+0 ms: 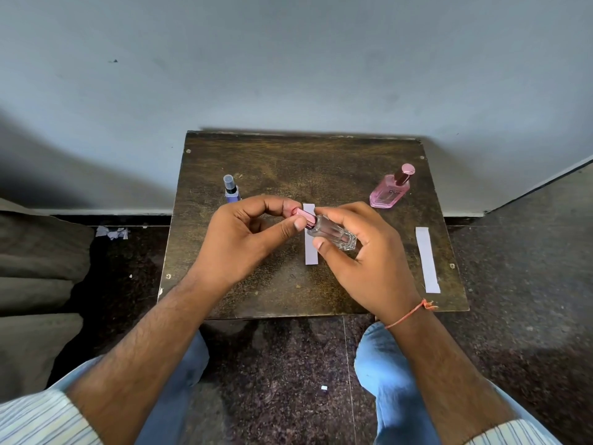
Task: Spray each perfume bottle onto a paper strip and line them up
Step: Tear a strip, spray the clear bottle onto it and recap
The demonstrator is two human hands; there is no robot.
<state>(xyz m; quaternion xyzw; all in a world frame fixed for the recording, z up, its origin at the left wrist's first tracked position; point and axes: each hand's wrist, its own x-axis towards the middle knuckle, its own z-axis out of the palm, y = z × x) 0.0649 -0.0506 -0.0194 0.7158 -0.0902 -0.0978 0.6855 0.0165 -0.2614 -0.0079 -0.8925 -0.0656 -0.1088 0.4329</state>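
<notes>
My right hand (359, 255) grips a clear glass perfume bottle (333, 234), tilted with its top toward the left, above the small wooden table (279, 293). My left hand (247, 236) pinches the bottle's pink metallic cap (305, 217) between thumb and fingers. A white paper strip (310, 248) lies on the table under the bottle, partly hidden by my hands. A second paper strip (427, 260) lies near the right edge. A pink perfume bottle (390, 191) stands at the back right. A small blue spray bottle (231, 189) with a clear cap stands at the back left.
The table stands against a pale wall (288, 75) on a dark speckled floor. Torn paper scraps (112, 232) lie on the floor to the left, beside a grey cushion (35, 268). My knees in blue jeans sit below the table's front edge.
</notes>
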